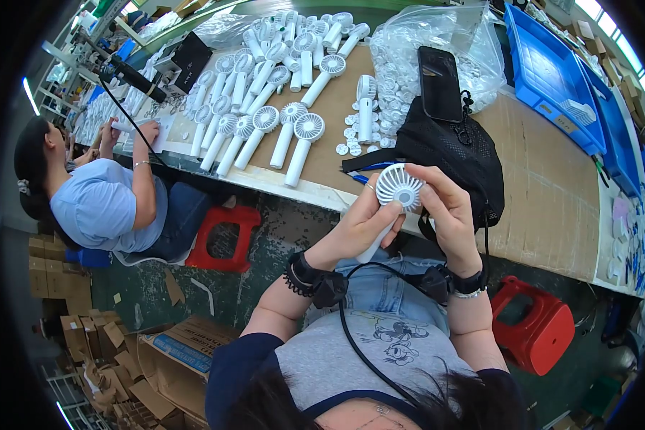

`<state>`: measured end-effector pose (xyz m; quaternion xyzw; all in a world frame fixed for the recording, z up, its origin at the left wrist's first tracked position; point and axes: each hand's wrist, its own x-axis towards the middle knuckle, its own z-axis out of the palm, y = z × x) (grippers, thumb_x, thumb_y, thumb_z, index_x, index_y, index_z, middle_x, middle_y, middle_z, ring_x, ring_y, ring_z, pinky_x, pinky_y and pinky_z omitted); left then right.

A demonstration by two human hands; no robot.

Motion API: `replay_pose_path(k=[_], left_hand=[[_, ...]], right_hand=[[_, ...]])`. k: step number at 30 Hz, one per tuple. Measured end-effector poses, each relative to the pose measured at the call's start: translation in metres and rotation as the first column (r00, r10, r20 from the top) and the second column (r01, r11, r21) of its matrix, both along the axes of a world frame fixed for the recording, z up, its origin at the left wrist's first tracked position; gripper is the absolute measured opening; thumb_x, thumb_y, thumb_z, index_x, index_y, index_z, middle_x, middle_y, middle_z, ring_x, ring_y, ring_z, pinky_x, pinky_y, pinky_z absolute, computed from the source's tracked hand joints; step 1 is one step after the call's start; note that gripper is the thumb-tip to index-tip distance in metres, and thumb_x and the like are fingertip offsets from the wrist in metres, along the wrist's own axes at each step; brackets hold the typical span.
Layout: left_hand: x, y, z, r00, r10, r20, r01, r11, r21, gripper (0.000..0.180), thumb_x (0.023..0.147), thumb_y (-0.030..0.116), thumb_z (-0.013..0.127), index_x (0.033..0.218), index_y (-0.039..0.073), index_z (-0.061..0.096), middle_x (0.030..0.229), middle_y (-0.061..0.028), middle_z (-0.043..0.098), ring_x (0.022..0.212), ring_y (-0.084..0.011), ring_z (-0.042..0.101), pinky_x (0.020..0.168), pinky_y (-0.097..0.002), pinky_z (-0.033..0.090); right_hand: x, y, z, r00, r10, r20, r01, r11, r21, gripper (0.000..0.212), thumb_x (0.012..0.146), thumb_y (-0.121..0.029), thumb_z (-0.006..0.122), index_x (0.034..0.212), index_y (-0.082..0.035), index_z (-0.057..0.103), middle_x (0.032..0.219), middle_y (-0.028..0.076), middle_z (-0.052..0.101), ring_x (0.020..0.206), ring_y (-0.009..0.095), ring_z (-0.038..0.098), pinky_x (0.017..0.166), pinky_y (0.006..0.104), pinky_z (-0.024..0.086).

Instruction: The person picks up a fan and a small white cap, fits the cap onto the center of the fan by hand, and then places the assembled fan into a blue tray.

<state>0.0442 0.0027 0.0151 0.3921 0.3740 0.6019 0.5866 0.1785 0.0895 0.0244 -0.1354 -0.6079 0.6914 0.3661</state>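
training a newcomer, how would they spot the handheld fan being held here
Find the workbench, then the black mesh bag on it. Just left of that, the wearer's left hand and right hand grip a white handheld fan; nearby fans rest ungripped.

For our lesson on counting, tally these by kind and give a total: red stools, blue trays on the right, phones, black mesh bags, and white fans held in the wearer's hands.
Red stools: 2
Blue trays: 2
Phone: 1
Black mesh bag: 1
White fan held in the hands: 1
Total: 7
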Motion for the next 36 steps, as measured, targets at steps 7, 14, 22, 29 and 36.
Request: replay_pose_path(k=[7, 14, 22, 29, 36], left_hand=[[-0.013, 0.001, -0.001, 0.977, -0.058, -0.207, 0.055, 0.998, -0.018, 0.032, 0.090, 0.018, 0.043, 0.117, 0.004, 0.030, 0.081, -0.0034, 0.046, 0.063, -0.0059, 0.045, 0.056, -0.0197, 0.040], [-0.008, -0.004, -0.005, 0.945, 0.056, -0.323, -0.042, 0.998, 0.050, 0.033, 0.088, 0.019, 0.048, 0.112, 0.000, 0.034, 0.094, -0.0059, 0.044, 0.088, -0.0098, 0.043, 0.078, -0.0248, 0.037], [-0.015, -0.003, -0.021, 0.948, -0.028, -0.318, -0.001, 0.996, -0.090, 0.032, 0.089, 0.018, 0.047, 0.113, 0.002, 0.032, 0.082, -0.0026, 0.045, 0.068, -0.0056, 0.045, 0.060, -0.0203, 0.040], [-0.020, 0.000, -0.017, 0.980, -0.129, -0.148, 0.115, 0.988, -0.100, 0.033, 0.090, 0.016, 0.045, 0.116, 0.005, 0.028, 0.073, 0.0003, 0.044, 0.053, -0.0032, 0.042, 0.045, -0.0172, 0.037], [-0.020, -0.001, -0.011, 0.972, -0.116, -0.205, 0.104, 0.992, -0.069, 0.035, 0.089, 0.016, 0.045, 0.118, 0.005, 0.027, 0.074, 0.0005, 0.044, 0.053, -0.0027, 0.042, 0.045, -0.0167, 0.036]], right_hand=[[-0.002, -0.005, 0.006, 0.996, -0.061, 0.059, 0.057, 0.996, 0.066, 0.044, 0.078, 0.002, 0.055, 0.121, 0.000, 0.046, 0.100, 0.006, 0.052, 0.095, 0.012, 0.051, 0.082, 0.0247, 0.042], [0.000, -0.009, -0.002, 0.999, -0.014, 0.050, 0.008, 0.991, 0.135, 0.041, 0.079, 0.002, 0.055, 0.118, 0.003, 0.045, 0.112, 0.009, 0.050, 0.102, 0.013, 0.048, 0.087, 0.0257, 0.039], [-0.003, -0.009, -0.023, 0.999, 0.006, 0.041, -0.006, 1.000, 0.015, 0.041, 0.079, 0.001, 0.056, 0.118, 0.002, 0.044, 0.112, 0.008, 0.049, 0.102, 0.013, 0.047, 0.089, 0.0258, 0.037], [-0.001, -0.003, -0.016, 0.995, 0.067, 0.072, -0.059, 0.993, -0.106, 0.047, 0.080, -0.001, 0.056, 0.123, 0.002, 0.040, 0.114, 0.009, 0.048, 0.105, 0.015, 0.047, 0.089, 0.0268, 0.040], [0.000, -0.001, -0.016, 0.993, 0.069, 0.096, -0.064, 0.997, -0.052, 0.048, 0.080, -0.001, 0.057, 0.125, 0.001, 0.039, 0.109, 0.008, 0.047, 0.103, 0.014, 0.049, 0.086, 0.0274, 0.045]])
